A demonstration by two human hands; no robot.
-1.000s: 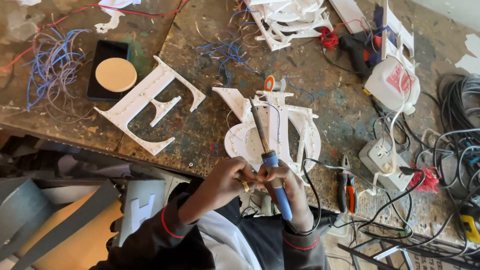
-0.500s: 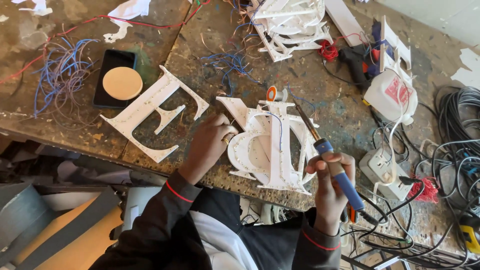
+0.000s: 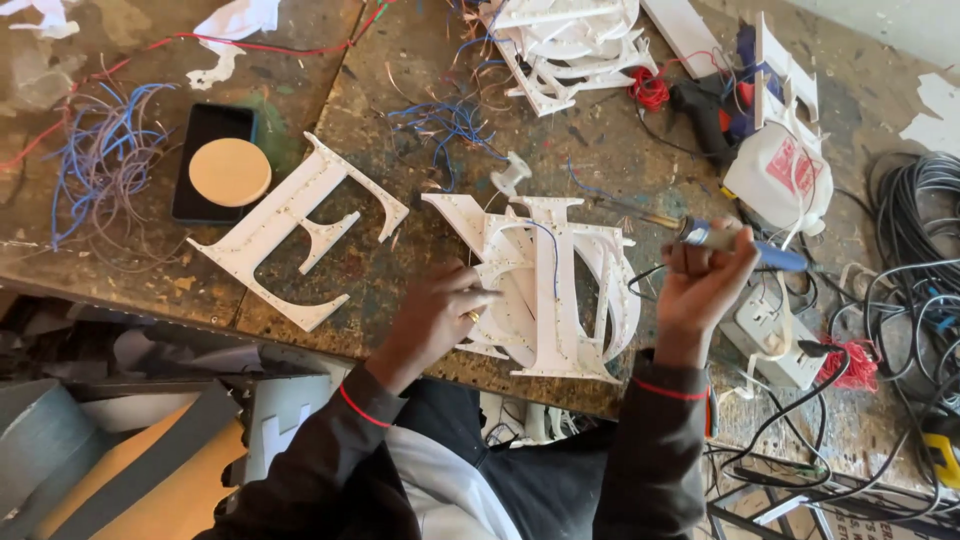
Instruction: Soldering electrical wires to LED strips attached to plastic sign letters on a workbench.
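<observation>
1. Left hand (image 3: 435, 318) resting on the white letter stack (image 3: 545, 290), fingers curled against its left edge, pinning it down rather than wrapped around it.
2. Right hand (image 3: 703, 285) closed in a fist around the soldering iron (image 3: 745, 245), blue handle pointing right, metal tip aimed left toward the top of the stack.
3. Stack lying flat near the front edge of the counter (image 3: 420, 60), just ahead of the body, between both hands; a thin blue wire looped across its face.
4. Separate white letter E (image 3: 290, 235) lying flat to the left of the stack, dotted with small holes, well clear of both hands.
5. Beyond the E, a dark phone (image 3: 200, 135) with a round tan disc (image 3: 229, 171) on top.
6. Bundle of blue wires (image 3: 100, 165) at far left, heap of white letter parts (image 3: 570, 45) at the back, black cable coil (image 3: 915, 240) at far right.
</observation>
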